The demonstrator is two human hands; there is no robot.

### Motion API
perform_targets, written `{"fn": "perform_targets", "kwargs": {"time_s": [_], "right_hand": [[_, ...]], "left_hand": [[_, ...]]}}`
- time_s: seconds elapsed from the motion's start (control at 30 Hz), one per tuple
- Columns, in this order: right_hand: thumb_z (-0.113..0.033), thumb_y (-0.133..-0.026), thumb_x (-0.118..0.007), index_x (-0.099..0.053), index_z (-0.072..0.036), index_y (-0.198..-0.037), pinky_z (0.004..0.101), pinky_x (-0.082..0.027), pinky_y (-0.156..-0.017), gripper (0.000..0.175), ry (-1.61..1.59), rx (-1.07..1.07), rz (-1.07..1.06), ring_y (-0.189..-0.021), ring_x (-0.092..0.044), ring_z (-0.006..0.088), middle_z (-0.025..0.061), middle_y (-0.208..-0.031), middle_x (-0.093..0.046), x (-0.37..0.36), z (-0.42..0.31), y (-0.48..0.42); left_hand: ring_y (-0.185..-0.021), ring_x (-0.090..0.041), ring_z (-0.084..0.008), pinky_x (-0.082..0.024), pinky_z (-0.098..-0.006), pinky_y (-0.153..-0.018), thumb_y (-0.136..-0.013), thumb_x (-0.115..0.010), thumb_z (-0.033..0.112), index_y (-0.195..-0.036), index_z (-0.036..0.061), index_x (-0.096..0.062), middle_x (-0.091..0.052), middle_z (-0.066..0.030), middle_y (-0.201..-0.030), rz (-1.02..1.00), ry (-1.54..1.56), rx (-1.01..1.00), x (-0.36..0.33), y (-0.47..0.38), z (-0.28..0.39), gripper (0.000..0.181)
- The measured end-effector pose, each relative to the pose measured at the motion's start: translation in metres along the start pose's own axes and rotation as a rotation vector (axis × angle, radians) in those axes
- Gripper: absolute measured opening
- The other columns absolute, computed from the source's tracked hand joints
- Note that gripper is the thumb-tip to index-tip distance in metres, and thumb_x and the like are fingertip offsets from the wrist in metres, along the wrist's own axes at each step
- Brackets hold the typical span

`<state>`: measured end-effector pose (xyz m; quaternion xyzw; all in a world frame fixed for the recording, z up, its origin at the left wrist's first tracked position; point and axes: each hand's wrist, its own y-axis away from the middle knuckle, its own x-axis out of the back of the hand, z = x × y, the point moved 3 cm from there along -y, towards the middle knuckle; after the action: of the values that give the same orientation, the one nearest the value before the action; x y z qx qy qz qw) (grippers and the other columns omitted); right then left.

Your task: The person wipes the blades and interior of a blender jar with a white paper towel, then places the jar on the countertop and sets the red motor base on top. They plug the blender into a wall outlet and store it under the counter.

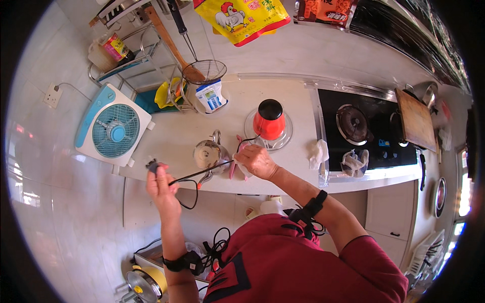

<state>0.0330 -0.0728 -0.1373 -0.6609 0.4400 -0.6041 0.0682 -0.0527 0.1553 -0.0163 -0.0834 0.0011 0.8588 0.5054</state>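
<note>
My left hand grips a black power plug with its metal prongs pointing up and left, off the counter's front left. The black cord stretches from there to my right hand, with a slack loop hanging below the left hand. Pinched in my right hand is the cord, with a pink and white cloth at or under the fingers. The cord runs on to a red and black food chopper on a clear glass base. Between my hands stands a stainless steel kettle, partly behind the cord.
A blue and white box fan is at the left, near a wall socket with a plug in it. Behind are a wire rack, a skimmer and a white packet. The black gas hob lies right.
</note>
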Motion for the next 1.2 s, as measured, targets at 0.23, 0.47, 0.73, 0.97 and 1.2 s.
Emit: {"fn": "perform_targets", "kwargs": {"time_s": [0.23, 0.47, 0.73, 0.97, 1.2], "right_hand": [[-0.011, -0.068, -0.059, -0.06, -0.007, -0.086, 0.0319, -0.049, -0.067, 0.018, 0.066, 0.015, 0.076, -0.075, -0.058, 0.0208, 0.0036, -0.073, -0.056, -0.011, 0.012, -0.002], [-0.011, -0.069, -0.058, -0.059, -0.008, -0.086, 0.0318, -0.05, -0.07, 0.017, 0.098, 0.008, 0.047, -0.079, -0.059, 0.02, 0.0023, -0.079, -0.058, -0.016, 0.02, 0.002], [-0.01, -0.069, -0.059, -0.059, -0.008, -0.089, 0.0325, -0.051, -0.072, 0.02, 0.104, 0.009, 0.033, -0.08, -0.059, 0.02, 0.0021, -0.083, -0.059, -0.018, 0.025, 0.002], [-0.009, -0.068, -0.058, -0.058, -0.008, -0.087, 0.0325, -0.049, -0.067, 0.019, 0.107, 0.001, -0.016, -0.079, -0.059, 0.0205, 0.0034, -0.083, -0.059, -0.025, 0.041, 0.008], [-0.008, -0.066, -0.058, -0.061, -0.005, -0.095, 0.0324, -0.049, -0.066, 0.029, 0.156, -0.036, -0.074, -0.08, -0.057, 0.0207, 0.004, -0.091, -0.059, -0.025, 0.051, 0.016]], "left_hand": [[-0.048, -0.025, -0.0025, -0.02, -0.0198, -0.046, -0.097, -0.049, 0.025, -0.094, 0.0073, -0.052, -0.028, 0.0075, -0.059, 0.133, 0.121, -0.016, 0.022, -0.011, 0.013, 0.018], [-0.049, -0.026, -0.0022, -0.02, -0.0189, -0.045, -0.096, -0.051, 0.025, -0.095, 0.0071, -0.053, -0.031, 0.0065, -0.061, 0.222, 0.2, -0.026, 0.043, -0.014, 0.019, 0.018], [-0.046, -0.023, -0.0023, -0.02, -0.0195, -0.046, -0.096, -0.052, 0.029, -0.098, 0.0078, -0.053, -0.028, 0.0072, -0.06, 0.315, 0.271, -0.021, 0.059, -0.014, 0.024, 0.021], [-0.045, -0.023, -0.0016, -0.02, -0.0209, -0.047, -0.095, -0.052, 0.031, -0.099, 0.0069, -0.054, -0.027, 0.0073, -0.059, 0.3, 0.283, -0.043, 0.075, -0.015, 0.025, 0.025], [-0.045, -0.024, -0.0015, -0.02, -0.0209, -0.046, -0.095, -0.052, 0.031, -0.098, 0.0066, -0.055, -0.028, 0.0072, -0.059, 0.284, 0.322, -0.025, 0.083, -0.021, 0.015, 0.025]]}}
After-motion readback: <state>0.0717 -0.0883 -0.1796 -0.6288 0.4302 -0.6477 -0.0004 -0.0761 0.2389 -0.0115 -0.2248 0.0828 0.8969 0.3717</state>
